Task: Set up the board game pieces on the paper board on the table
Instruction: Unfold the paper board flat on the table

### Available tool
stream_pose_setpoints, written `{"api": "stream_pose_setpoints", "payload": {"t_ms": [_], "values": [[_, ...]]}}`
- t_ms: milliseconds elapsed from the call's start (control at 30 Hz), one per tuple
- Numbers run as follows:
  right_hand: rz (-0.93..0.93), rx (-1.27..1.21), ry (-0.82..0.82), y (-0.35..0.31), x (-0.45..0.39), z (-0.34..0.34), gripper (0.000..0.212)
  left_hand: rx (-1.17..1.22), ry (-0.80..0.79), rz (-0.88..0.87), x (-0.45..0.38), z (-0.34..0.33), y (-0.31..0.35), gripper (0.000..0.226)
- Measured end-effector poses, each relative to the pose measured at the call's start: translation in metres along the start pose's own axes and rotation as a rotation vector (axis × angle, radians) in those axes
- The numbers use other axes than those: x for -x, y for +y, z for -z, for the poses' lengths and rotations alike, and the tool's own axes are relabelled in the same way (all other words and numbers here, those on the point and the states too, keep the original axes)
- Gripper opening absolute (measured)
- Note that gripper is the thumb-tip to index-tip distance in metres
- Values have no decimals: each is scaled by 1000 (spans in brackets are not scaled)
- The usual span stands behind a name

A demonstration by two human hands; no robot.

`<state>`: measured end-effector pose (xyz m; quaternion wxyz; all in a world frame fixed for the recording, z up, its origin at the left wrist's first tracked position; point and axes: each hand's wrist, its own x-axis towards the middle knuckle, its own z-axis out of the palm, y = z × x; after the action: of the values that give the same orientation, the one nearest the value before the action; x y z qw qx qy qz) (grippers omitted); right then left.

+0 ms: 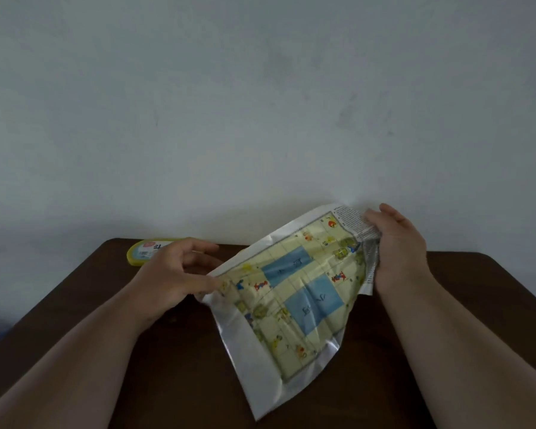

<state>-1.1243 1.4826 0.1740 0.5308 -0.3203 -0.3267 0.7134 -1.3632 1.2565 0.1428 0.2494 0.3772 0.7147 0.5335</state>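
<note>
The paper board point(294, 292) is held up over the dark brown surface point(174, 382), between the two hands, and is not laid flat. It is creased and sagging in the middle, and its lower corner hangs down toward the near edge of the surface; whether that corner touches the surface cannot be told. A pale yellow grid with small coloured figures and two blue rectangles is printed on the board, inside a wide white border.

The left hand point(180, 274) is seen at the left edge of the board. Its thumb and forefinger are pinched together on that edge, while the other fingers are spread loosely behind. The right hand point(396, 246) is closed on the upper right edge of the board, where the paper is bunched and a strip of small print is folded over. Both forearms reach in from the near side.

Beyond the board's left corner, at the far edge of the surface, a flat yellow case point(146, 250) with a printed label is lying, partly hidden by the left hand. A plain pale wall point(260, 103) is seen behind the board.
</note>
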Motion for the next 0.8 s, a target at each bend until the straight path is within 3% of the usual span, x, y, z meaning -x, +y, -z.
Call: {"api": "stream_pose_setpoints", "payload": {"t_ms": [133, 267, 333, 433, 567, 633, 700, 800], "values": [[85, -35, 117, -2, -8, 5, 35, -16, -27, -3, -2, 6, -5, 61], [141, 108, 236, -2, -20, 14, 31, 12, 56, -34, -7, 8, -11, 59], [195, 335, 301, 0, -27, 19, 32, -109, 101, -83, -10, 9, -14, 58], [234, 766, 232, 3, -26, 21, 42, -527, 164, -191, -8, 7, -12, 45], [242, 1374, 246, -1, -16, 20, 60, -500, 167, -365, 3, -7, 2, 14], [453, 1473, 266, -3, -8, 17, 53, -578, 29, -336, 7, -13, 7, 17], [672, 1280, 145, -3, 4, 11, 34, -679, -109, -276, 9, -16, 9, 38], [566, 991, -296, 6, 23, -3, 8, -730, -220, -270, 12, -19, 9, 48]]}}
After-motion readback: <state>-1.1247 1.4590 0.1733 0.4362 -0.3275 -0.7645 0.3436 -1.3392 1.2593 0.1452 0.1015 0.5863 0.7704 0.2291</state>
